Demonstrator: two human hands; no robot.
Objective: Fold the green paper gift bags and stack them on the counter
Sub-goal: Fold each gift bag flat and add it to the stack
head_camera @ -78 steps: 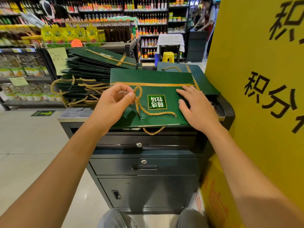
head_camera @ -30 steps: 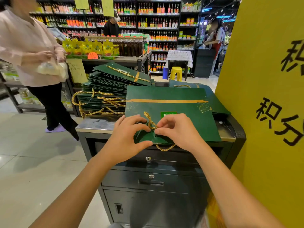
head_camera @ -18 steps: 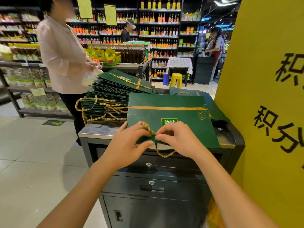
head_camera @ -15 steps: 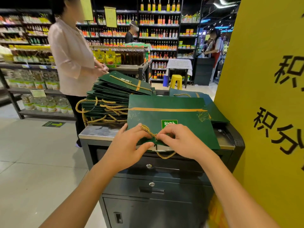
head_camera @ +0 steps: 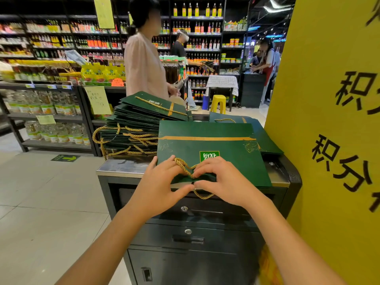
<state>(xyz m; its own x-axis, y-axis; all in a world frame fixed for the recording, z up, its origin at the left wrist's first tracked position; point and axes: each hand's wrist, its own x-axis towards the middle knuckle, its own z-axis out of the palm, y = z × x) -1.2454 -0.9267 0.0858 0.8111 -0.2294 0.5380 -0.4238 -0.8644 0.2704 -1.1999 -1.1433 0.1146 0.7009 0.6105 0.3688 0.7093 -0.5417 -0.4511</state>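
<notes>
Left on the counter [head_camera: 115,168]: stack of folded bags [head_camera: 139,126]. Your L hand [head_camera: 162,182] pinches the near edge of the green bag [head_camera: 216,145], which lies flat mid-counter, by its gold cord [head_camera: 184,166]. R hand [head_camera: 225,179] pinches the same edge, thumb tips just beside each other. Yellow sign [head_camera: 329,182] at right.

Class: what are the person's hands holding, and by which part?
Both the left hand and right hand pinch the front green gift bag at its near edge, beside the gold rope handle.
</notes>
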